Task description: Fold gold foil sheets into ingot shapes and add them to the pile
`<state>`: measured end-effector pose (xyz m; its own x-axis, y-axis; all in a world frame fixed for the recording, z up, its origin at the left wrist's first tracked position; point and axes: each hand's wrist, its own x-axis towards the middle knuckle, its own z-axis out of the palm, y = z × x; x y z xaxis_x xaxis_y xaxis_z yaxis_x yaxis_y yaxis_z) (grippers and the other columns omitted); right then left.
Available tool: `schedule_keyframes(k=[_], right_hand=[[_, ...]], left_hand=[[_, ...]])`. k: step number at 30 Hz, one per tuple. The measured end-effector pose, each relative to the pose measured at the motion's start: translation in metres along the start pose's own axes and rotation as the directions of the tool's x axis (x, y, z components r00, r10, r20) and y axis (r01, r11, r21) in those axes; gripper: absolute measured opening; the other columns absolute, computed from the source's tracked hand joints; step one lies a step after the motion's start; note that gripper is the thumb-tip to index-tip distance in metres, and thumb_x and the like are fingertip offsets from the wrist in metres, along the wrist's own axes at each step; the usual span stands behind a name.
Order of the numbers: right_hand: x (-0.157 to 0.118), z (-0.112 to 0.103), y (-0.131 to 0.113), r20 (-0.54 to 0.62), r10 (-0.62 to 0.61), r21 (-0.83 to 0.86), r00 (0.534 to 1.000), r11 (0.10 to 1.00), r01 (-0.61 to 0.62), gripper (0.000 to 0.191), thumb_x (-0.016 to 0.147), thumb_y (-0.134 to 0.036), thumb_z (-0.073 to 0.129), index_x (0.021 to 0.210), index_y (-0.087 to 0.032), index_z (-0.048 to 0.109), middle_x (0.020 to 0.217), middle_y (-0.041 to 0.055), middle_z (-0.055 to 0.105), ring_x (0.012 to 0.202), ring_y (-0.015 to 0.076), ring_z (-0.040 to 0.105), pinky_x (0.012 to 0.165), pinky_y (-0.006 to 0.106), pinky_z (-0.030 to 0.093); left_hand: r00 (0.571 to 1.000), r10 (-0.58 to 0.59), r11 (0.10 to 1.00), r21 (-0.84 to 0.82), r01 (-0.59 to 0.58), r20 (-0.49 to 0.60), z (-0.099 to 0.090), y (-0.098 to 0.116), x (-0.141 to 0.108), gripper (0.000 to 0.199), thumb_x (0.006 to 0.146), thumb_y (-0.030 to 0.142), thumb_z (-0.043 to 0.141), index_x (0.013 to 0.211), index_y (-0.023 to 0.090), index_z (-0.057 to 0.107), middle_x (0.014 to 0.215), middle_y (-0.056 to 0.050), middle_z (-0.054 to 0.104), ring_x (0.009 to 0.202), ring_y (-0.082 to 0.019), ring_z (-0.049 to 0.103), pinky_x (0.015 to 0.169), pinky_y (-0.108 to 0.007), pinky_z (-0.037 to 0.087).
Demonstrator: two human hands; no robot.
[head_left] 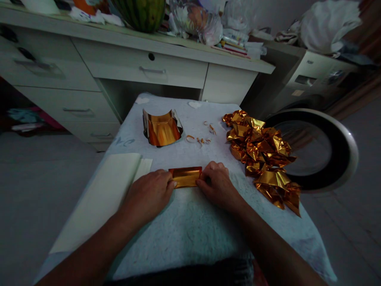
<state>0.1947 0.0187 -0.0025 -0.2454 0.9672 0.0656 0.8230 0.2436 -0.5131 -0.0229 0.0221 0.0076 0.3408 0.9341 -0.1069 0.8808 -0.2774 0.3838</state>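
Note:
A small rectangle of gold foil paper (187, 177) lies on the cloth-covered table between my hands, its upper part looking folded or curled. My left hand (153, 186) pinches its left end, thumb on the foil. At the opposite end, the curled fingers of my right hand (216, 182) grip the foil. Farther back rests a curved stack of gold foil sheets (163, 129). Thin curly gold foil scraps (202, 140) lie beside that stack. A heap of folded gold foil pieces (258, 147) spreads along the table's right side.
Cream paper sheets (101, 198) lie at the left of the covered table (190, 238). A white desk (119, 35) with drawers stands behind, carrying a watermelon (138, 14) and plastic bags. On the right, a washing machine's round door (309, 149) hangs open close to the table edge.

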Motion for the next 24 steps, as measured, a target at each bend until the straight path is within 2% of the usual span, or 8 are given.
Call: schedule_keyframes(k=[8, 12, 16, 24], right_hand=[[0.000, 0.001, -0.001, -0.003, 0.001, -0.004, 1.000, 1.000, -0.001, 0.013, 0.083, -0.022, 0.067, 0.071, -0.019, 0.061, 0.084, 0.0041, 0.056, 0.087, 0.0219, 0.046, 0.076, 0.037, 0.032], [0.000, 0.001, -0.001, -0.001, 0.005, -0.017, 1.000, 1.000, -0.005, 0.013, 0.083, -0.022, 0.066, 0.071, -0.019, 0.061, 0.085, 0.0043, 0.056, 0.086, 0.0219, 0.045, 0.076, 0.036, 0.032], [0.000, 0.001, -0.001, -0.012, 0.017, -0.010, 1.000, 1.000, -0.017, 0.012, 0.082, -0.021, 0.067, 0.072, -0.019, 0.062, 0.083, 0.0038, 0.056, 0.086, 0.0214, 0.045, 0.076, 0.035, 0.032], [0.000, 0.001, -0.002, -0.021, 0.024, -0.001, 1.000, 1.000, -0.024, 0.011, 0.081, -0.020, 0.067, 0.072, -0.019, 0.062, 0.083, 0.0028, 0.056, 0.086, 0.0209, 0.046, 0.076, 0.034, 0.031]], left_hand=[[1.000, 0.007, 1.000, 0.014, -0.007, 0.013, 0.002, -0.003, -0.001, 0.025, 0.091, 0.032, 0.042, 0.081, 0.021, 0.061, 0.083, -0.008, 0.065, 0.074, -0.026, 0.063, 0.066, -0.036, 0.041], [0.997, 0.022, 0.999, 0.043, -0.025, 0.068, -0.003, 0.001, -0.001, 0.028, 0.092, 0.029, 0.037, 0.085, 0.019, 0.062, 0.089, -0.010, 0.065, 0.081, -0.027, 0.064, 0.072, -0.039, 0.044], [0.993, -0.016, 0.994, 0.107, 0.004, 0.113, -0.007, 0.004, -0.001, 0.030, 0.094, 0.029, 0.034, 0.092, 0.017, 0.062, 0.094, -0.011, 0.066, 0.084, -0.026, 0.065, 0.075, -0.040, 0.047], [0.991, -0.043, 0.985, 0.173, 0.020, 0.130, -0.009, 0.008, -0.001, 0.032, 0.096, 0.027, 0.033, 0.098, 0.015, 0.062, 0.098, -0.012, 0.068, 0.087, -0.027, 0.067, 0.077, -0.041, 0.050]])
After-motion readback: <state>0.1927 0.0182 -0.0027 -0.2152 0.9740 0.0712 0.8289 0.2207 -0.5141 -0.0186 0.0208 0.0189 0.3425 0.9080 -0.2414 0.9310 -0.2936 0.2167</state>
